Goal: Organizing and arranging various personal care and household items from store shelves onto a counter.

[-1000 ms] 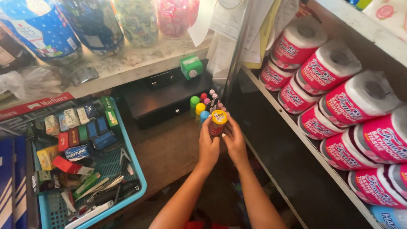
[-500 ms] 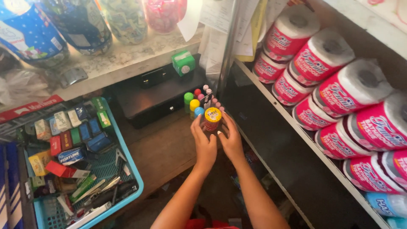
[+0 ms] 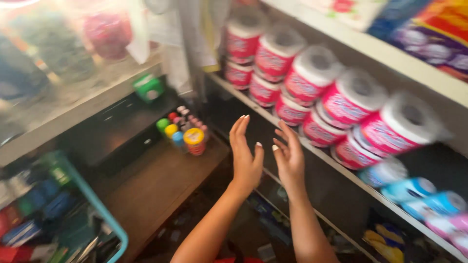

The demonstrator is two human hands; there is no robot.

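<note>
My left hand (image 3: 245, 156) and my right hand (image 3: 289, 157) are raised side by side, fingers spread, holding nothing. They hover in front of a dark shelf opening (image 3: 253, 126). To their left, a small red jar with a yellow lid (image 3: 195, 141) stands on a brown wooden counter (image 3: 161, 185), beside a cluster of small bottles with coloured caps (image 3: 173, 127). The view is blurred by motion.
Rolls of pink-wrapped toilet paper (image 3: 341, 104) lie stacked on a shelf at the right, with blue and pink packs (image 3: 419, 192) below. A black box (image 3: 112, 134), a green item (image 3: 147, 87), large jars (image 3: 105, 34) and a teal basket (image 3: 105, 214) of goods sit at the left.
My hands let go of the yellow-lidded jar, which now stands on the counter by the small bottles. Both hands moved right, open. The camera swung right toward the shelves.
</note>
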